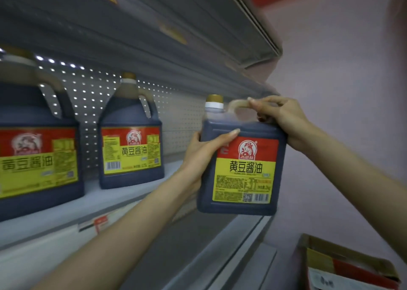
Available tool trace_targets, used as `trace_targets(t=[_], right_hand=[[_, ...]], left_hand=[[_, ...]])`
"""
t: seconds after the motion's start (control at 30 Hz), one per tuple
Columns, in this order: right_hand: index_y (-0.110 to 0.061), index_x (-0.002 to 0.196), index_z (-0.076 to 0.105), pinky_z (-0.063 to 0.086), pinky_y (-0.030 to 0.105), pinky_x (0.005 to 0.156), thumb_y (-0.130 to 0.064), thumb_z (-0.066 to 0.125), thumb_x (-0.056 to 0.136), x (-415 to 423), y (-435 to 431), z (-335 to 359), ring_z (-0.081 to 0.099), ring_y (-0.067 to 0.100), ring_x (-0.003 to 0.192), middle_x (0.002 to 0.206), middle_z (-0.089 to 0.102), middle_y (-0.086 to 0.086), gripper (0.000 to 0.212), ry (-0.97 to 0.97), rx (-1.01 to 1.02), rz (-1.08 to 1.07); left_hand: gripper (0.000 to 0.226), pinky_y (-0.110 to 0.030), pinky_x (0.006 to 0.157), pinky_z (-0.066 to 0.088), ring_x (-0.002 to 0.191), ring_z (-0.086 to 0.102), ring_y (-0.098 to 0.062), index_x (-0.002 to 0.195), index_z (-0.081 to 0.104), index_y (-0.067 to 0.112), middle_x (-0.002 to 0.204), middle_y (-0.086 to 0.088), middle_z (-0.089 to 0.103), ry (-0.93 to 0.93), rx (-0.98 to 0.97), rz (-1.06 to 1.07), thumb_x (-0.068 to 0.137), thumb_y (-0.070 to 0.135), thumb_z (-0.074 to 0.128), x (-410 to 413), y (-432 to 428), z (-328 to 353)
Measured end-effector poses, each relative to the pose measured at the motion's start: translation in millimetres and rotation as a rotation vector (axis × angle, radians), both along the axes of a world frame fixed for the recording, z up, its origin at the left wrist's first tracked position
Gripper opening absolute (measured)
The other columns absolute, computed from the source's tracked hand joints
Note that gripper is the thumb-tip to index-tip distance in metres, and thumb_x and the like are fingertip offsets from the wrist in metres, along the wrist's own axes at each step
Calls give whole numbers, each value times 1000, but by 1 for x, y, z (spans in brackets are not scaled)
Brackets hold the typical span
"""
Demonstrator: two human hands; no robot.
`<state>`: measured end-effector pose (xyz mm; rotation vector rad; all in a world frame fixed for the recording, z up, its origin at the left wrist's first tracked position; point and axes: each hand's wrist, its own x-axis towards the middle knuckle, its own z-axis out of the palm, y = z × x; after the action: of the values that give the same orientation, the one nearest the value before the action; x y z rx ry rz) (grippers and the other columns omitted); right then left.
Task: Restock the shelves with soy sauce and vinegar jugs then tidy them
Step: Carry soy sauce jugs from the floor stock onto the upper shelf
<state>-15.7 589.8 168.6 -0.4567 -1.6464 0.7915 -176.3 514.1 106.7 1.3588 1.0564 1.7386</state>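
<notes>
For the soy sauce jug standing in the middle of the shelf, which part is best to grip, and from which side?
Probably grip the loop handle beside the neck of the middle jug, coming from the front right. It stands upright with the handle on that side, and bare shelf lies to its right.

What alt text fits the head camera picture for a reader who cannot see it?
Two hands hold a dark soy sauce jug before a store shelf: the right hand grips its top handle, the left hand its side. A second jug and a third jug stand on the shelf at left; a cardboard box lies lower right.
</notes>
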Motion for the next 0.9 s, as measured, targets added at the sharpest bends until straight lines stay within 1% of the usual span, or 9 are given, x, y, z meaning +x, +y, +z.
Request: trace_targets(t=[0.1, 0.17, 0.3, 0.4, 0.5, 0.57, 0.7, 0.8, 0.9], right_hand=[[-12, 73, 65, 41, 19, 54, -30, 77, 72, -13, 4, 9, 47, 8, 54, 59, 54, -2, 22, 14, 22, 67], [-13, 73, 66, 42, 20, 55, -34, 78, 67, -20, 7, 15, 49, 8, 55, 58, 56, -4, 25, 9, 38, 116], [-18, 74, 67, 43, 21, 57, -41, 78, 55, -29, 15, 27, 50, 8, 56, 58, 60, -8, 33, 11, 98, 206], [-20, 75, 66, 42, 20, 56, -42, 78, 53, -34, 22, 34, 50, 7, 55, 57, 61, -11, 33, 32, 142, 266], [-23, 80, 65, 43, 22, 57, -44, 78, 53, -41, 33, 38, 51, 9, 59, 65, 62, -6, 36, 45, 169, 302], [-25, 84, 65, 43, 20, 55, -45, 78, 54, -48, 41, 42, 53, 7, 58, 69, 62, -4, 38, 46, 194, 310], [-24, 83, 64, 43, 17, 52, -42, 78, 58, -67, 59, 51, 52, 2, 53, 62, 63, -10, 34, 63, 217, 319], [-24, 81, 64, 46, 20, 59, -37, 78, 66, -83, 74, 57, 55, 4, 65, 81, 66, -6, 24, 41, 235, 300], [-25, 80, 63, 47, 21, 62, -42, 75, 63, -97, 91, 62, 57, 9, 74, 92, 66, 1, 27, 16, 243, 281]], left_hand=[[69, -32, 68, 59, 82, 73, -22, 123, 52, 18, 97, -6, 74, 22, 16, 94, 63, 36, 81, -6, -7, 6], [71, -34, 70, 60, 82, 73, -22, 124, 52, 18, 97, -6, 74, 10, 24, 134, 62, 36, 81, -8, -10, 10], [76, -29, 63, 58, 80, 73, -18, 124, 52, 20, 96, -3, 75, 6, 46, 243, 57, 39, 81, -8, -14, 20], [79, -32, 68, 58, 80, 73, -18, 123, 51, 22, 98, -2, 74, 16, 56, 327, 53, 40, 82, -8, -13, 25], [70, -27, 65, 55, 79, 72, -12, 119, 49, 24, 100, 1, 71, 69, 58, 417, 59, 41, 81, -10, -10, 33], [64, -24, 64, 54, 79, 71, -11, 117, 49, 25, 100, 2, 70, 96, 61, 455, 63, 40, 81, -15, -6, 39], [56, -23, 65, 53, 80, 69, -8, 112, 50, 28, 99, 4, 69, 139, 93, 527, 66, 40, 80, -30, 8, 46], [63, -27, 70, 55, 82, 69, -9, 117, 49, 28, 100, 4, 69, 130, 107, 551, 65, 42, 80, -43, 23, 50], [76, -35, 81, 57, 88, 69, -12, 124, 49, 26, 105, 4, 69, 117, 133, 599, 59, 47, 83, -55, 44, 51]])
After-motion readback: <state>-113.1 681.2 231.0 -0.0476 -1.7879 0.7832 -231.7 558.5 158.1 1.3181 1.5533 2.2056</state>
